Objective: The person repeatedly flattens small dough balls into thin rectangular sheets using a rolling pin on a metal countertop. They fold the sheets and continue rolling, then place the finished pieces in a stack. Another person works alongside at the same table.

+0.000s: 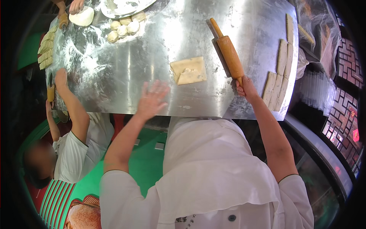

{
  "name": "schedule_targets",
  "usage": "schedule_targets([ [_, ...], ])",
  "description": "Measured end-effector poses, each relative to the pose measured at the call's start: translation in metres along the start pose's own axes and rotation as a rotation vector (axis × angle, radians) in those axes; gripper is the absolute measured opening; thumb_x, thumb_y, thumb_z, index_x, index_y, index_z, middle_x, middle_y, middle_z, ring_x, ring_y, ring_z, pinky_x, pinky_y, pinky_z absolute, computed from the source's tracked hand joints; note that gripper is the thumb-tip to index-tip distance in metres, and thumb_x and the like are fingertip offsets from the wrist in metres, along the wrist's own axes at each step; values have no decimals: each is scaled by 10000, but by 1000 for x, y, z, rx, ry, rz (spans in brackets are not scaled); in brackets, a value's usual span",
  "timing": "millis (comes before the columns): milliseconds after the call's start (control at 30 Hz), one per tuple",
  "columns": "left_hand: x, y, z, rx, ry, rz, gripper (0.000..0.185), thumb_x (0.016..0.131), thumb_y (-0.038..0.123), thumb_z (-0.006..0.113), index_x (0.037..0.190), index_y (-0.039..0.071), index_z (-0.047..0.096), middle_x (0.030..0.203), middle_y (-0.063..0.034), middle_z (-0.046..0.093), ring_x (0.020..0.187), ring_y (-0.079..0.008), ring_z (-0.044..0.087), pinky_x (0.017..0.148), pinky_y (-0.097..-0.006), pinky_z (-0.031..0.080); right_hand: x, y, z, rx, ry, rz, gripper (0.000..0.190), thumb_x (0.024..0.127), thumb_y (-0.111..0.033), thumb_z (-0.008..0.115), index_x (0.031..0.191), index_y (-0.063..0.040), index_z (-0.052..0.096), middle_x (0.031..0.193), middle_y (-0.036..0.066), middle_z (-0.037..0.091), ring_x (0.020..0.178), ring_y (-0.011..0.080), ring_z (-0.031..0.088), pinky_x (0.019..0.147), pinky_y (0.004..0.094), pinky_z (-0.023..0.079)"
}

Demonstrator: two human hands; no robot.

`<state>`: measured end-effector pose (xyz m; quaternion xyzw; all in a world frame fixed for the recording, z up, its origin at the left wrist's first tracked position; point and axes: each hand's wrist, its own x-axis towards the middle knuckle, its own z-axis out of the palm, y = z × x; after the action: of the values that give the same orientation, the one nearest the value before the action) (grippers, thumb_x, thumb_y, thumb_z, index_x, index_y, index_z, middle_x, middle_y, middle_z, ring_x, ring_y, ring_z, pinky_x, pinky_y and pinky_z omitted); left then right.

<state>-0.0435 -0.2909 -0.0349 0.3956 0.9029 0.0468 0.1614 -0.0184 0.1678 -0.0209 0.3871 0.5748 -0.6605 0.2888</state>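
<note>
My right hand (246, 88) grips the lower handle of a wooden rolling pin (230, 57), whose other handle points away from me. To the left of the pin lies a folded, roughly square sheet of dough (194, 70) with a ragged flap on top. My left hand (153, 98), slightly blurred, is over the metal table (154, 57) near its front edge, fingers spread and holding nothing. It is left of and nearer to me than the dough, not touching it.
Long dough strips (276, 88) line the table's right end. Several dough balls (123, 30) sit near a floury tray (123, 5) at the back. At left, a co-worker (83, 143) handles a rolling pin (51, 93); another person's hand (76, 6) touches a flat dough round (82, 17).
</note>
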Motion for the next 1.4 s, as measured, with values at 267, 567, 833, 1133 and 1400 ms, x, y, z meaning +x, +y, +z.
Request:
schedule_targets([
  [267,86,-36,-47,-153,377,-308,603,864,296,765,1387,77,560,1453,-119,528,1394,-312,432,1177,-515,292,-2,-2,2,-2,12,5,446,1044,-385,343,741,-97,498,524,3,395,401,129,294,420,315,271],
  [567,172,29,-67,-367,-54,-92,424,830,172,768,1205,75,597,1098,-74,580,1140,-272,564,973,-415,494,6,9,-4,9,-22,-26,485,1066,-428,330,748,-100,496,524,-9,386,394,117,281,412,298,264],
  [833,133,76,-63,-260,129,-26,277,815,94,753,1060,92,622,995,-80,549,1029,-275,578,848,-406,526,5,5,-2,10,-29,-34,446,1046,-378,328,739,-98,489,523,-3,385,394,123,287,408,304,264],
  [1133,151,65,-75,-586,342,-425,258,967,269,598,1098,76,709,1075,-75,662,1034,-269,601,981,-471,433,1,1,-6,15,-58,-5,454,1039,-372,334,718,-92,490,521,7,399,403,139,334,415,323,296],
  [1400,161,102,-38,-193,206,-155,648,946,378,651,1498,101,456,1645,-93,287,1526,-311,238,1243,-487,212,4,7,-5,-21,-28,-43,442,1038,-378,343,760,-79,512,535,8,446,408,144,356,420,318,295],
])
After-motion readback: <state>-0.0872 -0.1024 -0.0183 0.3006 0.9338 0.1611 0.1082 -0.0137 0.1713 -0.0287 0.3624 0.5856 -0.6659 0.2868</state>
